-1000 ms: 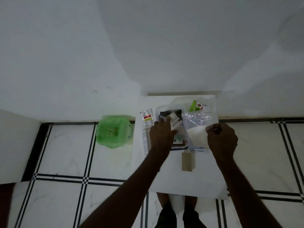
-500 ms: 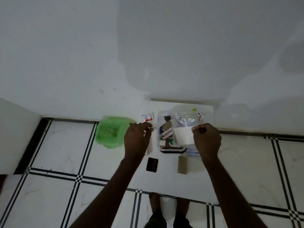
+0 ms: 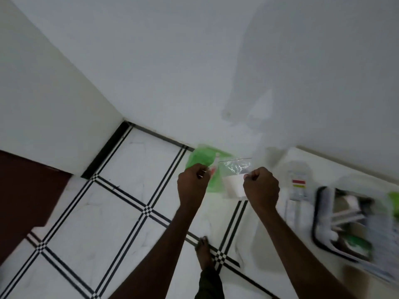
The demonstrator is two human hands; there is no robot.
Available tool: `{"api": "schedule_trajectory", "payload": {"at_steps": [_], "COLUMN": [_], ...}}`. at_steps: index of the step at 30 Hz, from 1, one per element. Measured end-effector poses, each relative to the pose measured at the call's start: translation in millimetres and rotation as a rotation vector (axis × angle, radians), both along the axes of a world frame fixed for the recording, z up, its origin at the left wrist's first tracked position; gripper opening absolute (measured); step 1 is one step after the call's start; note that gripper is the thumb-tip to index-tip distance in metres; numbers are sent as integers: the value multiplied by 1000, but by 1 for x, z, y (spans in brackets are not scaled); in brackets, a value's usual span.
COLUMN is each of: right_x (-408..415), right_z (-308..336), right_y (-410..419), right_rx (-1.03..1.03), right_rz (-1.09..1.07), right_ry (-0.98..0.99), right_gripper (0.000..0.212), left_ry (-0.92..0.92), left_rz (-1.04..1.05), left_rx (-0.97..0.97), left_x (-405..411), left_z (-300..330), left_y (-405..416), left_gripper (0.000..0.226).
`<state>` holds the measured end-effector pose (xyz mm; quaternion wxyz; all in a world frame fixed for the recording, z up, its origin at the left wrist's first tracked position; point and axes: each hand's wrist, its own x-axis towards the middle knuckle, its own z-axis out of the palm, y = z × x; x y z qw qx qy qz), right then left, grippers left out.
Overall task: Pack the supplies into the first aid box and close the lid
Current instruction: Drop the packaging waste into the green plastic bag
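A green bin [image 3: 199, 160] sits by the wall, half hidden behind both raised fists. The left hand [image 3: 192, 184] pinches a small red-marked item [image 3: 212, 169]; the right hand [image 3: 261, 186] grips a clear zip bag [image 3: 234, 175] holding something white. The first aid box [image 3: 343, 223], blurred and lid off, lies at four o'clock on a white board [image 3: 267, 238] over black-lined floor tiles [image 3: 108, 212].

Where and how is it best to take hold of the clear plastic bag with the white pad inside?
Probably at the top edge. The clear plastic bag hangs upright, its seal strip on top and the white pad weighing down the bottom. The right hand already pinches its right side; the left hand, which holds a small item, could come from the left to pinch the opposite top corner.
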<state>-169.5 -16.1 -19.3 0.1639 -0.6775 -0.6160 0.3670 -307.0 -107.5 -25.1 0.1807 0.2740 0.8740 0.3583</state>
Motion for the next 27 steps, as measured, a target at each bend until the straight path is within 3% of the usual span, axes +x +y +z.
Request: {"api": "schedule_trajectory", "payload": {"at_steps": [5,12,16,18,20,22,27], "right_x": [-117,-197,-204,-193,-191,-196,-182], "right_z": [-98,-268,-389,-441,-430,-378,-270], "right_y": [6,50,80,89,84,73,62], "right_rx": [-50,-233,-410,-476,-490,-487,-436], "right_rz": [58,-45,-86,-104,-104,-100,-109], "right_ry": [-122,-155,-35,19,66,116,277], "right_gripper": [14,19,60,62,44,32,29], "left_ry": [-68,-216,-442,-464,-491,-516,-574], "left_rz": [27,-54,-135,-121,-75,-44,-3], "left_rx": [-120,-269,-294,-297,-277,-250,-60], "left_x": [-97,-171,-181,-179,-176,-171,-151], "left_z": [-104,-270,-338,-358,-360,-345,-254], "left_y": [11,53,73,72,66,62,66], "left_gripper": [16,17,39,37,33,30,27]}}
